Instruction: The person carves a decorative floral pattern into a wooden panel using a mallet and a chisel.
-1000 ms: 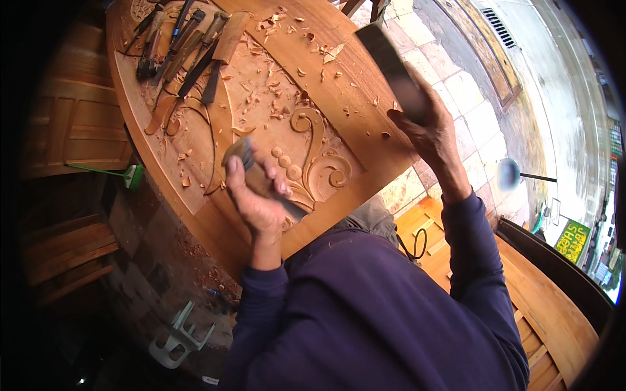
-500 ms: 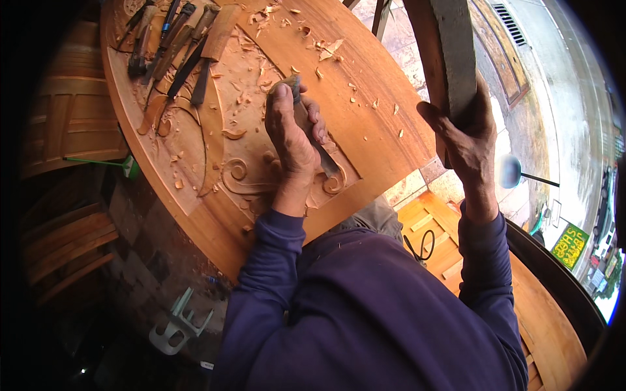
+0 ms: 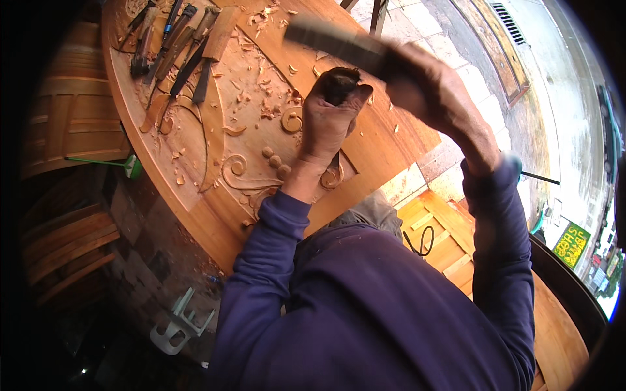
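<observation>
My left hand (image 3: 326,127) is closed round a carving chisel (image 3: 343,81), held upright with its dark, worn handle end showing above the fist. Part of the blade shows below the hand, by a carved scroll (image 3: 332,176) on the wooden panel (image 3: 385,140). My right hand (image 3: 433,91) grips a long wooden block (image 3: 332,44), smeared by motion, which reaches left above the chisel's handle. Whether the block touches the handle, I cannot tell. Left of my left hand, the panel bears more carved scrolls and small round knobs (image 3: 272,158).
Several wooden-handled chisels (image 3: 205,58) lie at the panel's far left, among loose wood shavings (image 3: 264,107). More panelled wood (image 3: 437,225) lies to the right of my body. A pale plastic chair (image 3: 179,322) stands on the floor at lower left.
The wooden block has swung from upright on the right to leaning left over the chisel. My left hand has turned and closed more tightly round the chisel, shifting slightly right.
</observation>
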Demonstrator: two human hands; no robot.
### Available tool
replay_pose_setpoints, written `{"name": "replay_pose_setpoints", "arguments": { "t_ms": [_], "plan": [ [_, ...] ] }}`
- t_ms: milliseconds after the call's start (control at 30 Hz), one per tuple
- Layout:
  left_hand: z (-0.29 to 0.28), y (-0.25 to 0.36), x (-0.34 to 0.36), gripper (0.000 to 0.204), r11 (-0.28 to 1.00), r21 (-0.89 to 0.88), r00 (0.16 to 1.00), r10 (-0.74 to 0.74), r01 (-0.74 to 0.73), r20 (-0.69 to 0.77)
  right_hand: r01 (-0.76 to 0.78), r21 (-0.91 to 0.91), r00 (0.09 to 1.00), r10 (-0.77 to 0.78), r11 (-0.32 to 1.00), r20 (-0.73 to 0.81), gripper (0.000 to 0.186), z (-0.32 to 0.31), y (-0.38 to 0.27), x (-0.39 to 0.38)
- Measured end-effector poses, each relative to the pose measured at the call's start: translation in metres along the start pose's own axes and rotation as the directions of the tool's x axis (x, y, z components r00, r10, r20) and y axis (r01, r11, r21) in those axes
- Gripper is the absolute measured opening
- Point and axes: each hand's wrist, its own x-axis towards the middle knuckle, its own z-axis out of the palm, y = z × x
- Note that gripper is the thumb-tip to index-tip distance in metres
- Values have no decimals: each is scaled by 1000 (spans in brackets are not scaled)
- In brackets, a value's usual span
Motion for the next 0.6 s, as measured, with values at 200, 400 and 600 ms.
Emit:
{"name": "replay_pose_setpoints", "arguments": {
  "t_ms": [200, 400, 600],
  "plan": [
    [1, -6, 4, 22, 999, 33, 998, -27, 25, 58, -104, 98, 985, 116, 990, -128, 77, -3, -1, -14],
    [5, -9, -4, 26, 993, 118, 990, -35, 19, 136, -184, 63, 979, 188, 981, -84, 78, -5, 8, -37],
    [9, 6, -12, 27, 977, 213, 959, -41, -20, 281, -335, 31, 942, 334, 942, 26, 82, -10, -14, -71]
  ]
}}
